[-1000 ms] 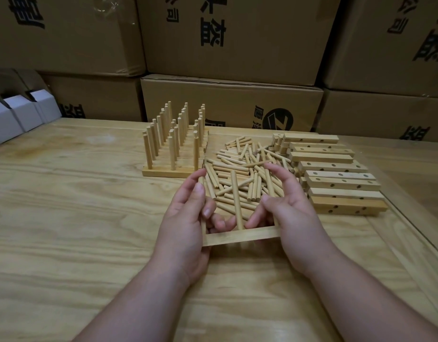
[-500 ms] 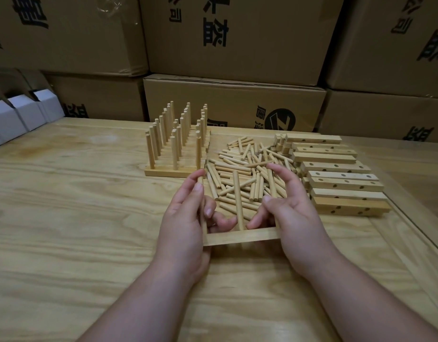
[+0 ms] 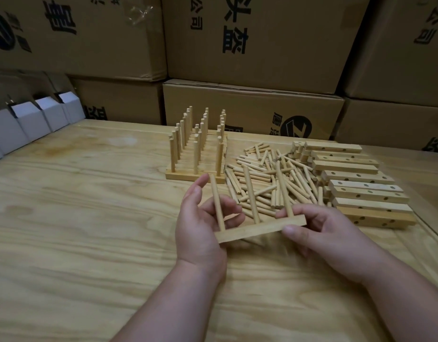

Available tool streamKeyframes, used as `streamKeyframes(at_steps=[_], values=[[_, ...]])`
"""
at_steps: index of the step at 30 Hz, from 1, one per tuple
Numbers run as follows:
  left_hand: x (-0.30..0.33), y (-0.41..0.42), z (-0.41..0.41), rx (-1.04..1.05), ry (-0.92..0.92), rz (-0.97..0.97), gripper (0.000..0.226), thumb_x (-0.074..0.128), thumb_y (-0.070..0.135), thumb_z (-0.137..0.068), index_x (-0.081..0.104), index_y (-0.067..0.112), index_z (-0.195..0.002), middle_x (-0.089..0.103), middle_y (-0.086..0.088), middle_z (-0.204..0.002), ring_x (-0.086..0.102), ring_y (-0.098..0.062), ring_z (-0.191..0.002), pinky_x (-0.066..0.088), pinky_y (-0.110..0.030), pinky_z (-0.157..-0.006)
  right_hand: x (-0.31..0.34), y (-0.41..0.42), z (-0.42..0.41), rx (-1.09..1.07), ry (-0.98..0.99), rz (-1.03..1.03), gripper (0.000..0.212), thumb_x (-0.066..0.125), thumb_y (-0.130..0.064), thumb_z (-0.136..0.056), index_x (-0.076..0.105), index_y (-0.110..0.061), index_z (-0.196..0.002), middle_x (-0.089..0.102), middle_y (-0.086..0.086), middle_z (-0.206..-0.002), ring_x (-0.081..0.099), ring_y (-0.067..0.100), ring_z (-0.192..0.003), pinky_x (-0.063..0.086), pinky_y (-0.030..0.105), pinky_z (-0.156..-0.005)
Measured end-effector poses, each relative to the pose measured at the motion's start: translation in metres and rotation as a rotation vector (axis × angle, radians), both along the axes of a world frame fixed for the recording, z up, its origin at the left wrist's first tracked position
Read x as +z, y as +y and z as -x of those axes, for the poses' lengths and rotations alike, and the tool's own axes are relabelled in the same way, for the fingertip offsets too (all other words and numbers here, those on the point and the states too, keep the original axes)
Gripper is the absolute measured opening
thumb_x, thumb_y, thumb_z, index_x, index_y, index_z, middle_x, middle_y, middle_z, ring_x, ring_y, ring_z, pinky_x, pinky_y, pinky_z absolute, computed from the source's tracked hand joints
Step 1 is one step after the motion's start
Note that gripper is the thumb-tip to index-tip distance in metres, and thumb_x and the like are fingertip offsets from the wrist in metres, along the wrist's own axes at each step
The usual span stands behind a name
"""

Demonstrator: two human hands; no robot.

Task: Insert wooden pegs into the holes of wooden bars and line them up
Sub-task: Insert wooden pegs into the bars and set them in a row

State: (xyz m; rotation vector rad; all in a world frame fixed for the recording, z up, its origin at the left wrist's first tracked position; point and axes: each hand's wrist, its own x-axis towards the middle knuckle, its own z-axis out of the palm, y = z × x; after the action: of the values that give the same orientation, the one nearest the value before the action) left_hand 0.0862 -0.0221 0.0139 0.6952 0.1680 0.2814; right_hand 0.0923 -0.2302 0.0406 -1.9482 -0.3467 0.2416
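I hold a wooden bar (image 3: 260, 229) with three pegs standing in it, just above the table near its middle. My left hand (image 3: 200, 225) grips the bar's left end, fingers curled behind the left peg (image 3: 218, 206). My right hand (image 3: 319, 233) pinches the right end between thumb and fingers. Behind the bar lies a pile of loose pegs (image 3: 269, 174). Finished bars with upright pegs (image 3: 198, 146) stand lined up at the back. A stack of bare drilled bars (image 3: 361, 183) lies to the right.
Cardboard boxes (image 3: 252, 43) are stacked along the table's far side. Grey-white folded cartons (image 3: 33, 122) sit at the back left. The plywood table (image 3: 77, 218) stretches wide to the left and towards me.
Both hands have lifted the bar with its pegs off the table and tilted it, so the pegs now point up and away. My left fingers have shifted round the left peg.
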Motion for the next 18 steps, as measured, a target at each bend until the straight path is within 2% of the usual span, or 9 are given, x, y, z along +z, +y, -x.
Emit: streamKeyframes(at_steps=[3, 5, 7, 10, 13, 15, 18], values=[[0.002, 0.000, -0.001, 0.002, 0.032, 0.066, 0.035, 0.041, 0.041, -0.101, 0.062, 0.022, -0.123, 0.071, -0.013, -0.078, 0.070, -0.026, -0.074, 0.059, -0.039, -0.066, 0.000, -0.001, -0.001, -0.074, -0.011, -0.076, 0.030, 0.080, -0.037, -0.075, 0.078, -0.038, -0.106, 0.078, -0.005, -0.098, 0.073, 0.010, -0.082, 0.056, 0.020, -0.069], [0.003, 0.001, -0.003, -0.012, 0.068, 0.149, 0.042, 0.038, 0.048, -0.102, 0.061, 0.021, -0.124, 0.076, -0.012, -0.085, 0.071, -0.030, -0.084, 0.057, -0.042, -0.076, 0.002, 0.001, -0.004, -0.168, -0.042, -0.177, 0.039, 0.080, -0.036, -0.070, 0.077, -0.036, -0.110, 0.076, -0.001, -0.093, 0.068, 0.017, -0.082, 0.056, 0.027, -0.075], [0.004, 0.001, -0.004, -0.040, 0.088, 0.197, 0.046, 0.037, 0.052, -0.102, 0.061, 0.018, -0.123, 0.076, -0.014, -0.088, 0.069, -0.033, -0.088, 0.057, -0.045, -0.081, 0.006, 0.008, -0.009, -0.248, -0.093, -0.248, 0.042, 0.079, -0.028, -0.070, 0.077, -0.037, -0.111, 0.072, 0.001, -0.087, 0.065, 0.015, -0.078, 0.056, 0.028, -0.075], [0.005, -0.005, -0.004, -0.087, 0.098, 0.184, 0.048, 0.039, 0.053, -0.101, 0.059, 0.015, -0.122, 0.073, -0.017, -0.094, 0.070, -0.034, -0.090, 0.056, -0.047, -0.086, 0.009, 0.035, -0.019, -0.210, -0.193, -0.168, 0.037, 0.076, -0.016, -0.083, 0.077, -0.044, -0.107, 0.077, -0.012, -0.090, 0.070, -0.003, -0.080, 0.054, 0.014, -0.066], [0.005, -0.008, -0.003, -0.120, 0.109, 0.198, 0.051, 0.039, 0.053, -0.100, 0.059, 0.016, -0.129, 0.072, -0.017, -0.115, 0.069, -0.033, -0.110, 0.051, -0.050, -0.102, 0.007, 0.072, -0.032, -0.155, -0.185, -0.099, 0.031, 0.072, -0.007, -0.092, 0.077, -0.034, -0.105, 0.077, -0.020, -0.095, 0.070, -0.007, -0.087, 0.049, 0.004, -0.067], [0.006, -0.006, -0.004, -0.123, 0.114, 0.218, 0.050, 0.039, 0.052, -0.101, 0.058, 0.017, -0.132, 0.070, -0.018, -0.123, 0.066, -0.032, -0.117, 0.048, -0.048, -0.106, 0.007, 0.095, -0.044, -0.147, -0.170, -0.052, 0.029, 0.069, -0.008, -0.095, 0.074, -0.033, -0.108, 0.077, -0.018, -0.092, 0.070, -0.003, -0.083, 0.052, 0.009, -0.064], [0.006, -0.005, -0.006, -0.111, 0.135, 0.227, 0.034, 0.043, 0.045, -0.102, 0.062, 0.022, -0.118, 0.071, -0.011, -0.119, 0.068, -0.026, -0.113, 0.052, -0.044, -0.102, 0.009, 0.119, -0.062, -0.147, -0.206, 0.071, 0.027, 0.068, -0.014, -0.097, 0.073, -0.035, -0.112, 0.075, -0.010, -0.093, 0.069, -0.001, -0.083, 0.053, 0.018, -0.075]])
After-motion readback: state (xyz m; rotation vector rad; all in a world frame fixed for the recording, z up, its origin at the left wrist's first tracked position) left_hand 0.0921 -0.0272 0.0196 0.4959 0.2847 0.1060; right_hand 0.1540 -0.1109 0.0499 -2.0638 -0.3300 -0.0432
